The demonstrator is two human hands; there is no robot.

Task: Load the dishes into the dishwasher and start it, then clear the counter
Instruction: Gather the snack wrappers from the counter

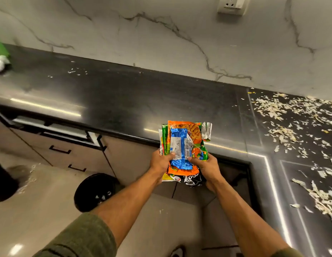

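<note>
A stack of empty snack wrappers [183, 140], orange, green, blue and silver, hangs over the front edge of the black counter [124, 101]. My left hand [161, 162] grips the stack's lower left side, thumb on top of the blue wrapper. My right hand [206, 167] grips the lower right side, thumb on the wrappers too. A black wrapper shows under the stack near my right hand. No dishes are in view.
Pale vegetable peelings [284, 130] litter the right counter section. A few scraps [78, 71] lie at the back left. A green item and white crumpled thing [1, 61] sit far left. A black bin [96, 191] stands on the floor below. Drawers [59, 145] run under the counter.
</note>
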